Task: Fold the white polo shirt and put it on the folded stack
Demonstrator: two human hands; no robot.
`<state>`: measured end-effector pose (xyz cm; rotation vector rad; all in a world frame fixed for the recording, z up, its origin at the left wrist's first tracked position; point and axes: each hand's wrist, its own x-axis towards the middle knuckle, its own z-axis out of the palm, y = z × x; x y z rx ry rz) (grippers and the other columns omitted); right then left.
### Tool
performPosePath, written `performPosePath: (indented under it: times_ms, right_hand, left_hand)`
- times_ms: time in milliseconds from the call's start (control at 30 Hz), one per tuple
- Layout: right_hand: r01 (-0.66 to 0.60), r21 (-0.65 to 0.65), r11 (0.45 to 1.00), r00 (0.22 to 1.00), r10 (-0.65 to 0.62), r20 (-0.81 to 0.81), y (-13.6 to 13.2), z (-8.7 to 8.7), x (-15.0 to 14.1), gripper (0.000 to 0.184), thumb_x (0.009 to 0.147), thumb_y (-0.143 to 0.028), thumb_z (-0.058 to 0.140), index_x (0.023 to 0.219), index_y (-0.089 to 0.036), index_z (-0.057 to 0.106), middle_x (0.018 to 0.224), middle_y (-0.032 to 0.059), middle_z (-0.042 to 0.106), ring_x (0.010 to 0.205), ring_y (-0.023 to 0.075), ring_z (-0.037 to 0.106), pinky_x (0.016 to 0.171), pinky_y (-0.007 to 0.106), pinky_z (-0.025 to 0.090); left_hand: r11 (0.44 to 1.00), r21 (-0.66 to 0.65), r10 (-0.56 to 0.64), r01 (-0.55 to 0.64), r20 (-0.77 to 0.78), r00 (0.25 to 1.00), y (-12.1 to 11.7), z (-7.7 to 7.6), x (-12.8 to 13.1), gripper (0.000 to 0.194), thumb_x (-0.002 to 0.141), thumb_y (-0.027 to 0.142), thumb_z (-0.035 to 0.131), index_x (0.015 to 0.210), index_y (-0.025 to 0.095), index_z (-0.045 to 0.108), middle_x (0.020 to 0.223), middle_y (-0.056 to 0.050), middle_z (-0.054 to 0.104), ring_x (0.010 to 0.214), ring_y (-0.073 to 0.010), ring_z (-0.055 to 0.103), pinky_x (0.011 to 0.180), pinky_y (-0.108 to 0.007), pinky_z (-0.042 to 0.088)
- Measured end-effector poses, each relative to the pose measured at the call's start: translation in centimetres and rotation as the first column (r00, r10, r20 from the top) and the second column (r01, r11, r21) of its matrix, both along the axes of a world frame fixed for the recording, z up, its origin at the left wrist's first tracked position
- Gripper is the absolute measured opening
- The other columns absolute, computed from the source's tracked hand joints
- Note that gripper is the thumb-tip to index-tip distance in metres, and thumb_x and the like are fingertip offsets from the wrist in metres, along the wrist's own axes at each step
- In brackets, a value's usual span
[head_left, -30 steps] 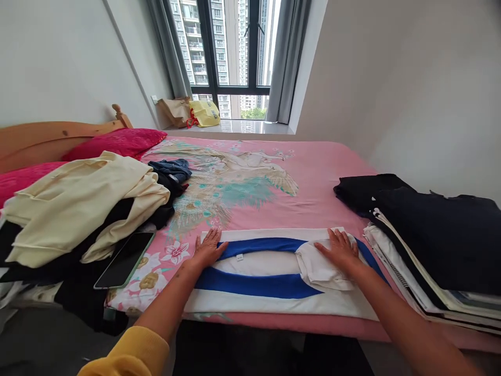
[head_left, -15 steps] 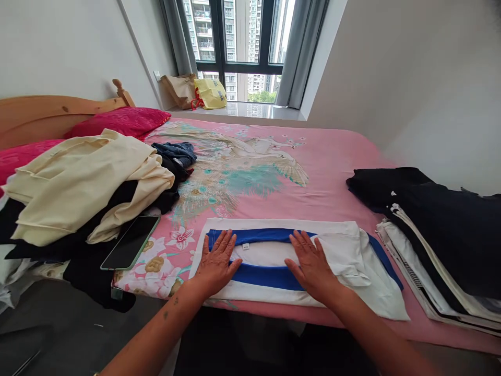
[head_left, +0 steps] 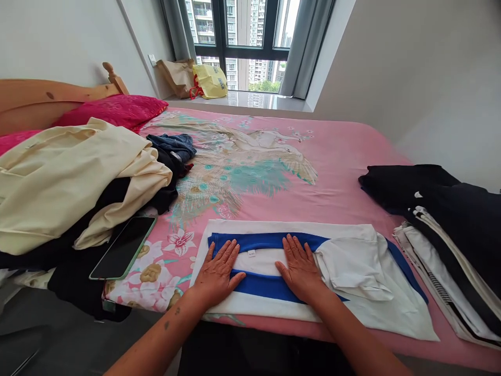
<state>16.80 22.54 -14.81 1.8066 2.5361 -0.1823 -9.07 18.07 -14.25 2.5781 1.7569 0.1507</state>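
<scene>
- Blue-and-white striped shirt (head_left: 274, 284) lay folded at lower centre of the frame, on the pink bed (head_left: 336, 172).
- Left hand (head_left: 218, 270) and right hand (head_left: 299, 266) pressed flat on it — fingers spread, grasping nothing.
- Phone (head_left: 123, 255) sat lower left.

The folded stack (head_left: 462, 245) runs off the right edge. The cream garment (head_left: 58, 177) is cut at the left and buries darker clothes beneath. The shirt (head_left: 313, 277) tag's print is unreadable.
</scene>
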Motion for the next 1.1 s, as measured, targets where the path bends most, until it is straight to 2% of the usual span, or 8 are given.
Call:
performPosePath:
  times_ms: [133,300,467,600,767,900,1033,1100]
  right_hand:
    - [0.017,0.032,0.999,0.999,-0.015,-0.048,-0.6,1.8,-1.0,0.064,0.092,-0.047,0.029,0.143,-0.008,0.03,0.15,0.0118,0.025,0.139,0.0257,0.018,0.113,0.049,0.011]
    - [-0.254,0.167,0.953,0.949,0.279,-0.147,-0.4,1.7,-3.9,0.055,0.094,-0.038,0.03,0.145,-0.017,0.028,0.152,0.0054,0.021,0.14,0.0226,0.014,0.114,0.049,0.003]
    - [-0.045,0.135,0.99,0.996,0.054,-0.065,0.6,-1.3,-0.6,0.057,0.092,-0.036,0.03,0.145,-0.014,0.025,0.152,0.0069,0.021,0.14,0.0228,0.015,0.114,0.049,0.007]
    - [0.042,0.166,0.985,0.998,-0.035,-0.046,0.8,-2.0,1.5,0.059,0.093,-0.037,0.029,0.145,-0.01,0.025,0.152,0.0089,0.022,0.14,0.022,0.014,0.114,0.045,0.013]
    - [0.06,0.16,0.985,0.997,-0.052,-0.056,0.7,-1.7,1.0,0.058,0.092,-0.036,0.031,0.144,-0.01,0.028,0.151,0.0088,0.022,0.14,0.0224,0.015,0.114,0.045,0.012]
    - [0.085,0.13,0.988,0.993,-0.073,-0.095,0.6,-0.1,-0.8,0.056,0.092,-0.036,0.029,0.143,-0.01,0.031,0.15,0.0097,0.026,0.139,0.0246,0.018,0.113,0.05,0.011]
    - [-0.009,0.144,0.99,0.99,0.029,-0.137,1.8,1.8,-2.8,0.053,0.095,-0.035,0.023,0.142,-0.012,0.033,0.149,0.0086,0.027,0.14,0.0222,0.017,0.113,0.048,0.008]
    - [0.024,0.113,0.993,0.993,-0.011,-0.119,3.0,1.6,-2.6,0.055,0.095,-0.038,0.023,0.142,-0.012,0.032,0.15,0.0096,0.027,0.14,0.0227,0.017,0.113,0.048,0.008]
  left_hand:
    - [0.995,-0.011,0.1,-0.1,0.028,0.995,0.0,1.5,2.0,0.057,0.091,0.046,0.032,0.141,0.019,0.034,0.147,-0.009,0.035,0.137,-0.0252,0.03,0.113,-0.056,-0.005]
    - [1.0,0.005,0.014,-0.014,0.075,0.997,1.1,2.0,5.0,0.054,0.091,0.035,0.034,0.143,0.021,0.029,0.15,-0.006,0.03,0.139,-0.0247,0.023,0.113,-0.056,-0.005]
    - [0.99,-0.037,0.137,-0.136,0.029,0.99,1.3,-0.3,2.5,0.058,0.091,0.044,0.032,0.145,0.022,0.026,0.151,-0.004,0.027,0.14,-0.0234,0.02,0.115,-0.051,-0.003]
    - [0.983,-0.021,0.181,-0.18,0.005,0.984,1.2,-0.7,1.3,0.058,0.092,0.043,0.03,0.145,0.021,0.026,0.151,-0.004,0.027,0.14,-0.0226,0.02,0.115,-0.05,-0.002]
    - [0.984,0.0,0.18,-0.18,0.011,0.984,0.9,-0.1,1.7,0.057,0.092,0.041,0.031,0.143,0.018,0.03,0.15,-0.006,0.029,0.14,-0.0237,0.022,0.115,-0.052,0.0]
    - [0.979,-0.006,0.205,-0.205,0.057,0.977,1.2,1.2,3.6,0.051,0.092,0.038,0.03,0.139,0.018,0.039,0.148,-0.009,0.033,0.139,-0.0255,0.025,0.113,-0.058,0.0]
    - [0.994,-0.035,0.107,-0.104,0.113,0.988,4.1,2.4,6.1,0.051,0.094,0.04,0.023,0.14,0.022,0.036,0.15,-0.005,0.03,0.14,-0.0226,0.021,0.112,-0.059,0.002]
    - [0.987,-0.072,0.148,-0.141,0.097,0.984,6.0,2.3,5.6,0.055,0.093,0.045,0.025,0.141,0.021,0.034,0.15,-0.007,0.028,0.14,-0.0242,0.02,0.112,-0.059,0.001]
